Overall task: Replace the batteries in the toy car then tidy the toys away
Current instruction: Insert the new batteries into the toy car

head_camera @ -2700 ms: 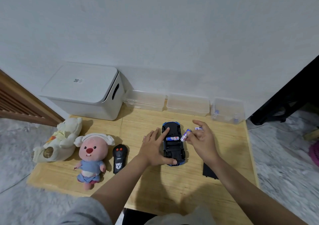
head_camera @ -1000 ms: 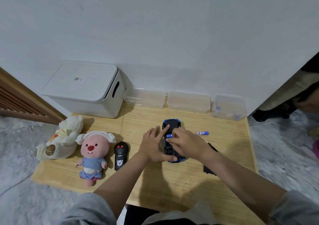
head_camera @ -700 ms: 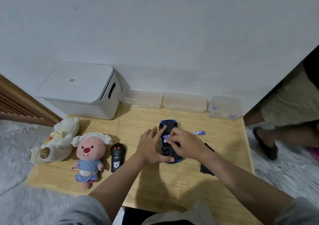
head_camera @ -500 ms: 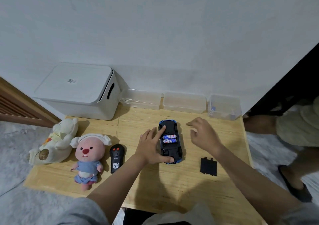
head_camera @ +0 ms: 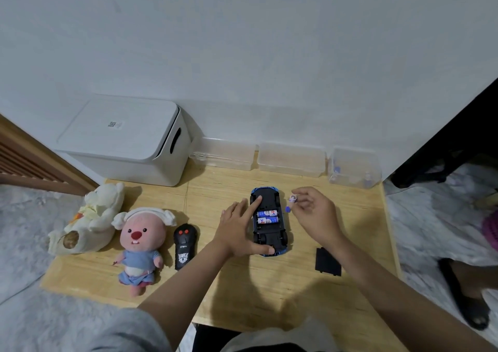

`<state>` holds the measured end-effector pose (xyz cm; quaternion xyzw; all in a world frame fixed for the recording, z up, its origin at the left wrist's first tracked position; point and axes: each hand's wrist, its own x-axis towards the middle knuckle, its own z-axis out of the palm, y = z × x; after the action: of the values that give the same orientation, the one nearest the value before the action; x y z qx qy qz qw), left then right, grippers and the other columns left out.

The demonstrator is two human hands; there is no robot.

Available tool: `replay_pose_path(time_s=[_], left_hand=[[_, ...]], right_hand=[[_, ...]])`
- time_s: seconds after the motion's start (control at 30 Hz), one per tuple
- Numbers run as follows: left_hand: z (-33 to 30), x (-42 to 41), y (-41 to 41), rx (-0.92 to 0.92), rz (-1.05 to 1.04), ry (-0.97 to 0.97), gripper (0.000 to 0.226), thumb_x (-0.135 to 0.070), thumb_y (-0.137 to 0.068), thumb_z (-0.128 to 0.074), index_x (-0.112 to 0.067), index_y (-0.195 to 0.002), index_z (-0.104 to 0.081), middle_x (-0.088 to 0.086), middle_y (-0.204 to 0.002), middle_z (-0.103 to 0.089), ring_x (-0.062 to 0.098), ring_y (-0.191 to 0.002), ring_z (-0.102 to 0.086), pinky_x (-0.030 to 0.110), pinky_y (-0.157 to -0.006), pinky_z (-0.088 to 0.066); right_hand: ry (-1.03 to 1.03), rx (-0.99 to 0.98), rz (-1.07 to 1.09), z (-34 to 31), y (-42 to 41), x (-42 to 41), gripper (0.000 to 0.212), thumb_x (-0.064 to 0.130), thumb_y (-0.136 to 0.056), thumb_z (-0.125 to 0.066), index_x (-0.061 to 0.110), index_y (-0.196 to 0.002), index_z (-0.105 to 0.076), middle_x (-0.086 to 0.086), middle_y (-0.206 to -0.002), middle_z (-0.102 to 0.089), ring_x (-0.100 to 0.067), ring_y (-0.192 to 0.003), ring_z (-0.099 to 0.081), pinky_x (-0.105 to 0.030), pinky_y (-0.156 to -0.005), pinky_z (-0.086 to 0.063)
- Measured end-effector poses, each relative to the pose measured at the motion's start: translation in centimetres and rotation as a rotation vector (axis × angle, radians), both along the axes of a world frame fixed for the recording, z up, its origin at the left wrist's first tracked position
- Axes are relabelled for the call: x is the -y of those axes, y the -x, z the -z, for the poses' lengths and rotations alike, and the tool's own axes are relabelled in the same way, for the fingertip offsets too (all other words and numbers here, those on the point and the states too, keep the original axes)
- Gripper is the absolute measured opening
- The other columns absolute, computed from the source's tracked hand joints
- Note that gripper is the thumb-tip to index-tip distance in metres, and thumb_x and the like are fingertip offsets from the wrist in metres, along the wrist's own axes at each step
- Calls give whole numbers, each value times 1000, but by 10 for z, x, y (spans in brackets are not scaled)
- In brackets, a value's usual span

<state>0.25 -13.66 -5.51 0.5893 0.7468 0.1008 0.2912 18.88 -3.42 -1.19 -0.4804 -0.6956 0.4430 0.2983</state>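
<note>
Fingers of right hand pinching battery beside toy car

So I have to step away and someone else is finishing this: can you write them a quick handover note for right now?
Left hand: fingers spread, pressing the upturned toy car onto the table.
Right hand: pinching one battery beside the car.
Done: two batteries sit in the open compartment.
Left: fit the held battery if a slot is free, refit the black cover lying to the right, then put away the car, the remote and the two plush toys. The white lidded box looks a likely place.
</note>
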Motion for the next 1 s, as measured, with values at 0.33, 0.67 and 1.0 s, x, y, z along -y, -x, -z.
replay_pose_path(time_s=[0.33,0.67,1.0], left_hand=[[1,0,-1,10,-6,-4,122,-87,-40,-55,-61,-133,20,5,-159,-10,27,-145,-5,53,-115,-13],[2,0,-2,-10,15,-26,113,-79,-45,-45,-52,-137,16,7,-157,-14,29,-144,-10,45,-116,-12],[6,1,-2,-8,-6,-46,121,-90,-41,-51,-60,-132,23,6,-158,-14,27,-145,-8,53,-115,-15]], right_hand=[[24,104,62,19,18,45,10,7,-74,-77,11,-80,-71,5,-63,-62,0,-58,-59,-9,-56,-45],[-251,108,2,28,45,80,10,4,-82,-68,4,-90,-73,-3,-82,-60,-15,-72,-59,-21,-63,-48],[-152,137,183,28,27,68,4,5,-80,-72,3,-78,-75,-3,-65,-55,-7,-59,-47,-15,-53,-35]])
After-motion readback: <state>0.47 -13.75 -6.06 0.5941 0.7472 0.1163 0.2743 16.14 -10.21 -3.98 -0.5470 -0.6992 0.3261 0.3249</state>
